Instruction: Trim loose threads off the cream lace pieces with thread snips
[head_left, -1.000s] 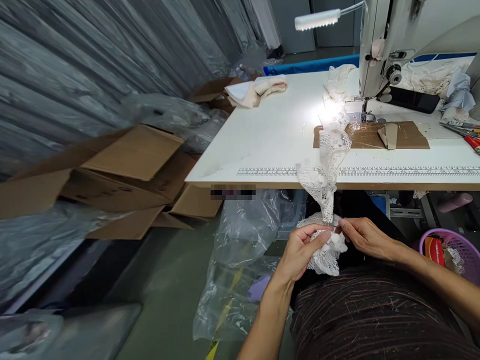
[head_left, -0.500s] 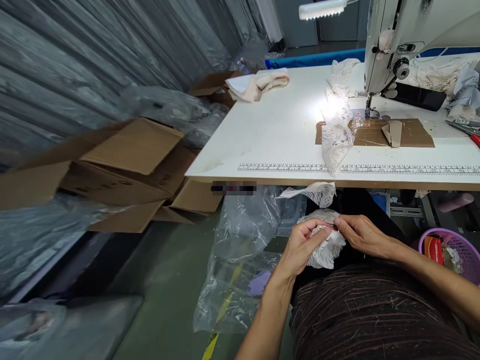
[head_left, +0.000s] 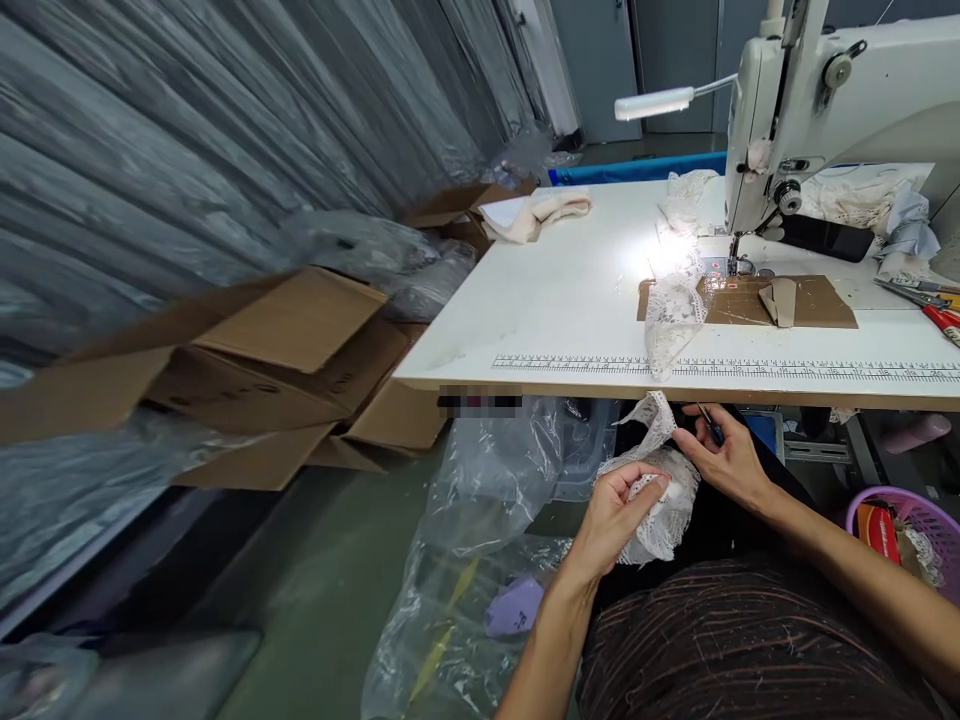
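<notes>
Over my lap, my left hand (head_left: 619,515) pinches a piece of white lace (head_left: 667,515) between thumb and fingertips. A loose end of the lace rises toward the table edge. To the right of it, my right hand (head_left: 724,460) is curled around what looks like small dark thread snips (head_left: 711,428), partly hidden by the fingers. The right thumb tip is close beside the lace; I cannot tell if it touches. Above, a white lace strip (head_left: 671,330) lies on the table, its tip close to the front edge.
A white sewing machine (head_left: 757,150) stands on the table (head_left: 540,310), with a brown card (head_left: 821,305) below its needle. Red-handled scissors (head_left: 941,322) lie at right. A purple basket (head_left: 930,505) is low right; cardboard boxes (head_left: 292,330) and a clear plastic bag (head_left: 495,460) are left.
My right hand has drawn away from the left, up and to the right, and the dark snips now show in it. The left hand still pinches the lace. The view has tilted up slightly.
</notes>
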